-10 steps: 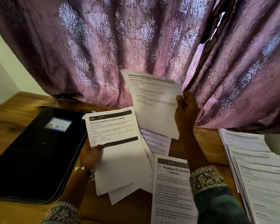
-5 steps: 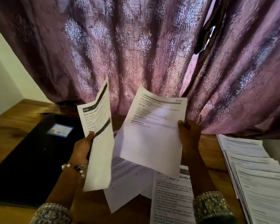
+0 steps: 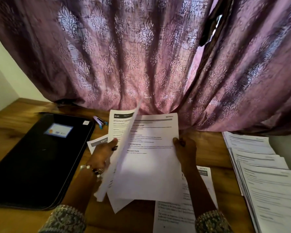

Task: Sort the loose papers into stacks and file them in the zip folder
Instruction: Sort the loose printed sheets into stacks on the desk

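My left hand (image 3: pixel 104 153) grips a printed sheet with a dark header bar (image 3: pixel 118 125), held up above the wooden table. My right hand (image 3: pixel 185 147) grips the right edge of a second printed sheet (image 3: pixel 149 165), which overlaps the first one in front. Under both lie more loose papers (image 3: pixel 175 212), and one with a grey header (image 3: pixel 97 142) peeks out at the left. The black zip folder (image 3: pixel 37 158) lies shut at the left of the table. A fanned stack of sorted papers (image 3: pixel 262 174) lies at the right.
A purple patterned curtain (image 3: pixel 141 56) hangs right behind the table's far edge. A small stapler (image 3: pixel 99 121) lies between the folder and the held sheets. The folder bears a light blue label (image 3: pixel 59 130). Bare wooden table (image 3: pixel 10 125) shows at the far left.
Both hands have brought their sheets together: the right sheet now overlaps the left one, where half a second ago they were held apart. The view has tilted down slightly.
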